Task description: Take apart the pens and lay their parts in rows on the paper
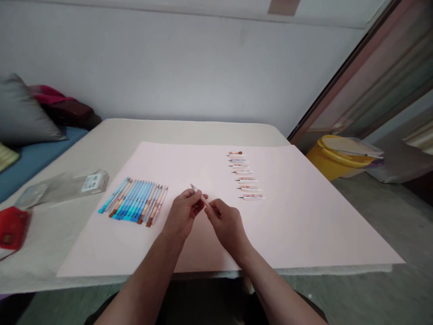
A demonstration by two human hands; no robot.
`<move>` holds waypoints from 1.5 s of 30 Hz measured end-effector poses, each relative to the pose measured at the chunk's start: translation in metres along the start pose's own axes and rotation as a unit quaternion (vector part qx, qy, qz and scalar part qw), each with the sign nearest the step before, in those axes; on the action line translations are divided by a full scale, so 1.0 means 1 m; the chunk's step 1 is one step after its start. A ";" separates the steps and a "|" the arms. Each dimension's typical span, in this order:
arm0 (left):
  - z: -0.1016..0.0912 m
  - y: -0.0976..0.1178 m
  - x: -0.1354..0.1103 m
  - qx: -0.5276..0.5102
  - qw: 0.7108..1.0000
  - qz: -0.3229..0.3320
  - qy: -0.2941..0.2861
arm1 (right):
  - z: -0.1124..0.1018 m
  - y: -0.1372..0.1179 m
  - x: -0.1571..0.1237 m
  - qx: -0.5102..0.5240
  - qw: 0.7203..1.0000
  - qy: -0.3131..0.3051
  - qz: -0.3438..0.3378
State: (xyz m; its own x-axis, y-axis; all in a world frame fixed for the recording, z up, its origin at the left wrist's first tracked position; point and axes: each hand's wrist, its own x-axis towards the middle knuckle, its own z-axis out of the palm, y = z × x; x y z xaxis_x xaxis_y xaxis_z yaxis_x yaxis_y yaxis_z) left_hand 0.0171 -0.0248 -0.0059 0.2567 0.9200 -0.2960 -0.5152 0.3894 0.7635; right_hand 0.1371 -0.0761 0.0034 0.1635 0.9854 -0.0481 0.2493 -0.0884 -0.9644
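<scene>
Both my hands meet over the pink sheet (291,225) on one pale pen (203,198). The tip end, pointing up and left, is pinched between the thumb and fingers of my left hand (184,210). At the lower back end, my right hand (225,221) grips the same pen with its fingers closed. To the left of my hands, several blue, orange and pinkish pens (135,198) lie side by side in a row. Beyond my right hand, small groups of slim pen parts (246,179) with dark tips form a column.
A clear plastic bag (67,187) with a white label and a red object (13,228) lie on the table's left side. Further left are a grey cushion (27,115) and dark red items. A yellow bucket (334,158) stands right of the table, and a white wall (189,67) behind it.
</scene>
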 end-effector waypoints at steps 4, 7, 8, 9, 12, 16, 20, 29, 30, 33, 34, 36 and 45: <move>-0.001 0.002 0.000 0.002 1.000 0.004 -0.007 | -0.001 0.000 0.003 0.166 0.978 -0.084 0.096; -0.002 0.004 0.000 0.000 1.000 0.005 -0.010 | -0.003 0.002 0.006 0.266 0.940 -0.141 0.164; -0.002 0.005 0.000 -0.001 1.000 0.006 -0.010 | -0.004 0.002 0.006 0.260 0.942 -0.140 0.161; -0.002 0.005 0.000 -0.001 1.000 0.007 -0.009 | -0.004 0.001 0.006 0.236 0.952 -0.129 0.148; -0.003 0.004 0.001 -0.002 1.000 0.011 -0.002 | -0.003 -0.001 0.004 0.112 0.990 -0.053 0.067; -0.003 0.004 0.002 -0.007 1.000 0.013 0.009 | -0.003 -0.003 0.003 0.111 0.992 -0.031 0.054; -0.004 0.005 0.001 -0.004 1.000 0.013 -0.002 | -0.003 0.001 0.007 0.322 0.909 -0.146 0.222; -0.001 0.007 -0.001 -0.013 1.000 0.003 -0.011 | 0.000 0.002 0.006 0.325 0.909 -0.154 0.210; -0.001 0.007 0.000 -0.013 1.000 0.001 -0.003 | 0.000 0.002 0.005 0.273 0.936 -0.139 0.173; -0.002 0.007 0.001 -0.013 1.000 0.001 0.015 | 0.002 0.002 0.002 0.129 0.986 -0.083 0.071; -0.003 0.007 0.001 -0.013 1.000 0.002 0.015 | 0.003 0.002 0.002 0.114 0.989 -0.076 0.055; -0.003 0.007 0.001 -0.015 1.000 0.003 0.008 | 0.003 0.003 0.002 0.161 0.980 -0.092 0.073; -0.002 0.008 -0.001 -0.024 1.000 0.001 -0.014 | 0.001 0.001 0.005 0.318 0.919 -0.147 0.179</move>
State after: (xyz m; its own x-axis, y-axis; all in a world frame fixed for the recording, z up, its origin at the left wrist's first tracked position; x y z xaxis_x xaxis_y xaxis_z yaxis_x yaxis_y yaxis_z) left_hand 0.0111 -0.0222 -0.0008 0.2785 0.9194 -0.2777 -0.5537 0.3899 0.7358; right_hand 0.1372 -0.0716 0.0015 -0.1626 0.9148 -0.3699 -0.3942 -0.4038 -0.8255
